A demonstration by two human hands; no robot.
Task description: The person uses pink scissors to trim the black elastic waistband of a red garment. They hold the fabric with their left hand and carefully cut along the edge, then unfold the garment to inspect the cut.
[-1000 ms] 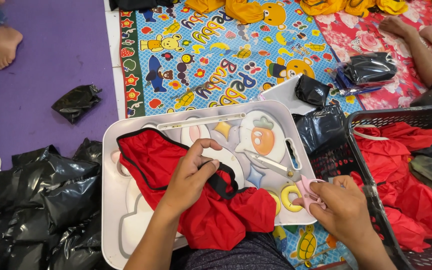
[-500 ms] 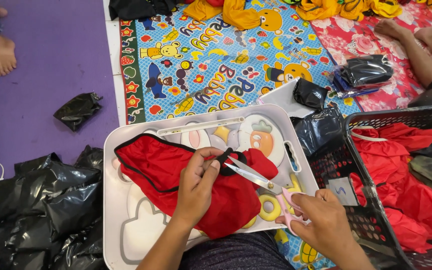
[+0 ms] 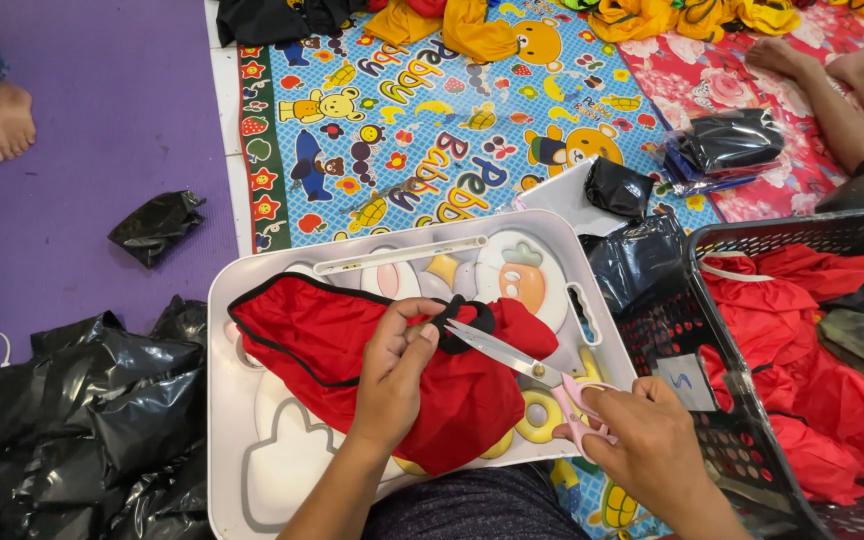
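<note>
Black plastic bags (image 3: 72, 400) piled far left on purple mat (image 3: 82, 120). Red garment (image 3: 352, 350) with black trim spread across white lap tray (image 3: 227, 440). Left hand (image 3: 392, 370) laid on garment, black trim loop pinched between thumb and fingers. Pink-handled scissors (image 3: 542, 375) gripped by right hand (image 3: 642, 440), fingers through handles, blades parted, tips right at pinched loop. Further right, black basket (image 3: 742, 440) stuffed with more red fabric (image 3: 812, 370).
</note>
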